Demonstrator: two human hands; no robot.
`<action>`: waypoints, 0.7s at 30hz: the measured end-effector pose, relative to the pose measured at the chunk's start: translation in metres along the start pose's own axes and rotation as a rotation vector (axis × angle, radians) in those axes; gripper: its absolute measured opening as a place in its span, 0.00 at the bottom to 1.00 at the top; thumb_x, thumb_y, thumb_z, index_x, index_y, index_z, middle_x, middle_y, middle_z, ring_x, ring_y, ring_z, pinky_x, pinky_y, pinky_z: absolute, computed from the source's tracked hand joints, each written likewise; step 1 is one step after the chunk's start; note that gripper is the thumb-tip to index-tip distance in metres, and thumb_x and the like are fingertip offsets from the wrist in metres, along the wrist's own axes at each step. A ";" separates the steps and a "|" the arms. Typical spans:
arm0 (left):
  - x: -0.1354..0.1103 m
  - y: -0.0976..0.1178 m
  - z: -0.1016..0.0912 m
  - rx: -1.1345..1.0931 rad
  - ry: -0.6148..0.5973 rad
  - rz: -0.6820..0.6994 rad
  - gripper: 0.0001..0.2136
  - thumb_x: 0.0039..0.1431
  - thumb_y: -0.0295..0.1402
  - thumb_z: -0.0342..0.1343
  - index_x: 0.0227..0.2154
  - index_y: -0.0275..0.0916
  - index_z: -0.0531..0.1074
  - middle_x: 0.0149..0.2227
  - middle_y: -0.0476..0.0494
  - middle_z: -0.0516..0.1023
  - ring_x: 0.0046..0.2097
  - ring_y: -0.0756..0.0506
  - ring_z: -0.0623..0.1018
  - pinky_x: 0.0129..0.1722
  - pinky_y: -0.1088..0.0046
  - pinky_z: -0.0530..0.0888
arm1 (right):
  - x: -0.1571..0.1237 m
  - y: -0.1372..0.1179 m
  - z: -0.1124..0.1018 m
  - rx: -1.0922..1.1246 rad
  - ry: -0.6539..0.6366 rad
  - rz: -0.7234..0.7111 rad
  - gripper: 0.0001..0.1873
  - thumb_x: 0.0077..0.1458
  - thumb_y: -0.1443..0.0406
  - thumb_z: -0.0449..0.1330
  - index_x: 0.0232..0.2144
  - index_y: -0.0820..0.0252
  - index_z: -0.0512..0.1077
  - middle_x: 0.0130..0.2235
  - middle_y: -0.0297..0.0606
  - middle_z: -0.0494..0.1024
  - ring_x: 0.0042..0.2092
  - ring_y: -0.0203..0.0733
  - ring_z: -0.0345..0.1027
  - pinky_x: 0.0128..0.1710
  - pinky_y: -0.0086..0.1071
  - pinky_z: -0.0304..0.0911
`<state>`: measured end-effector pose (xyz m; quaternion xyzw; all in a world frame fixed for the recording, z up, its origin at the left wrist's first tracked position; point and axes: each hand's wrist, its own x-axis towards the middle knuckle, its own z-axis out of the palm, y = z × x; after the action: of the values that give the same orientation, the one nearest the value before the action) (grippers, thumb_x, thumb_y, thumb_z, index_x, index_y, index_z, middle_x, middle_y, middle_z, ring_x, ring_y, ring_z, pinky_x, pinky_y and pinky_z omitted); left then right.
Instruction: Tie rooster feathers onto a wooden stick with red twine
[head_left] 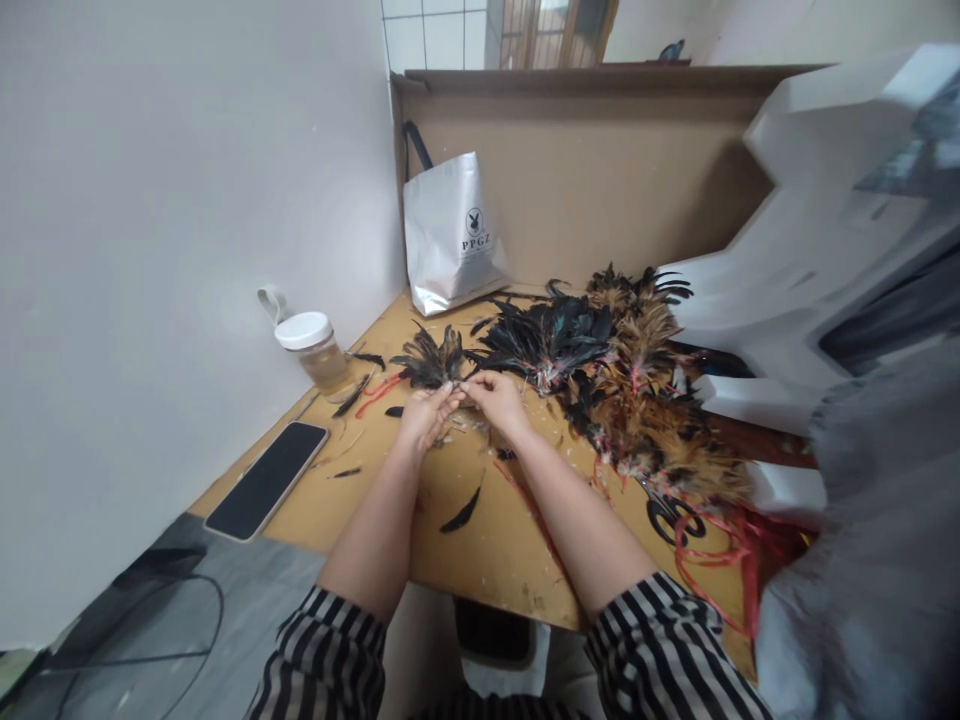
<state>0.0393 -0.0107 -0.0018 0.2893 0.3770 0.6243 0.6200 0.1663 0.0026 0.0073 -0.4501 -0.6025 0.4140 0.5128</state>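
A bunch of dark brown feathers fans out upward above my left hand, whose fingers are closed around its base. Close beside it, my right hand is pinched at the same base, the fingertips of both hands nearly meeting. What lies between the right fingertips is too small to make out. Just beyond my right hand lies a pile of glossy black feathers. Brown feather bunches with red ties are heaped further right. A red ribbon lies left of the held bunch.
A phone and a lidded jar of liquid stand along the left edge. A silver bag leans at the back against cardboard. Black-handled scissors lie at right by red ribbon. Loose feathers dot the table.
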 end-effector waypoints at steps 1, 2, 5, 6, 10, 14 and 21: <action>0.000 0.000 0.000 0.009 -0.017 -0.013 0.03 0.50 0.23 0.58 0.25 0.28 0.75 0.24 0.40 0.78 0.26 0.53 0.77 0.26 0.85 0.73 | 0.001 0.003 0.002 0.043 0.030 0.019 0.13 0.42 0.57 0.60 0.24 0.63 0.71 0.21 0.32 0.70 0.23 0.32 0.59 0.24 0.26 0.55; -0.001 0.000 0.000 0.023 -0.031 -0.027 0.03 0.50 0.24 0.58 0.25 0.28 0.75 0.25 0.39 0.79 0.26 0.53 0.77 0.26 0.85 0.73 | 0.002 0.004 0.003 0.080 0.049 0.040 0.13 0.41 0.57 0.61 0.23 0.63 0.71 0.20 0.31 0.69 0.22 0.32 0.58 0.23 0.26 0.55; -0.001 0.000 -0.002 0.085 -0.057 -0.067 0.04 0.50 0.26 0.58 0.26 0.28 0.75 0.28 0.37 0.79 0.27 0.53 0.77 0.25 0.84 0.73 | 0.004 0.005 -0.001 0.141 0.043 0.101 0.15 0.39 0.56 0.62 0.21 0.63 0.69 0.20 0.31 0.69 0.22 0.32 0.59 0.23 0.26 0.55; -0.002 0.000 -0.003 0.106 -0.063 -0.079 0.05 0.50 0.27 0.58 0.27 0.28 0.75 0.29 0.36 0.79 0.27 0.52 0.77 0.25 0.84 0.73 | 0.004 0.004 -0.003 0.133 0.039 0.115 0.15 0.39 0.55 0.62 0.21 0.63 0.69 0.20 0.32 0.69 0.22 0.32 0.59 0.23 0.26 0.55; -0.002 0.001 -0.006 0.159 -0.098 -0.128 0.06 0.50 0.28 0.59 0.27 0.28 0.75 0.31 0.35 0.80 0.27 0.52 0.78 0.24 0.83 0.72 | 0.007 -0.002 -0.017 -0.001 0.043 0.117 0.15 0.39 0.55 0.61 0.20 0.63 0.68 0.20 0.31 0.68 0.21 0.31 0.56 0.22 0.25 0.53; -0.005 0.002 -0.005 0.214 -0.144 -0.178 0.07 0.48 0.29 0.61 0.25 0.28 0.75 0.28 0.35 0.79 0.25 0.52 0.77 0.24 0.83 0.72 | 0.009 -0.005 -0.026 -0.069 0.001 0.084 0.14 0.39 0.56 0.60 0.19 0.63 0.68 0.19 0.30 0.68 0.21 0.30 0.56 0.24 0.26 0.53; -0.009 0.000 -0.002 0.300 -0.200 -0.184 0.08 0.45 0.31 0.63 0.23 0.28 0.75 0.24 0.37 0.78 0.22 0.53 0.75 0.21 0.83 0.69 | 0.009 -0.001 -0.023 -0.060 -0.043 0.089 0.13 0.40 0.57 0.59 0.20 0.62 0.67 0.21 0.33 0.71 0.24 0.35 0.63 0.27 0.28 0.58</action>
<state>0.0383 -0.0198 -0.0021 0.4033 0.4274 0.4700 0.6587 0.1888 0.0115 0.0136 -0.4825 -0.6048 0.4277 0.4674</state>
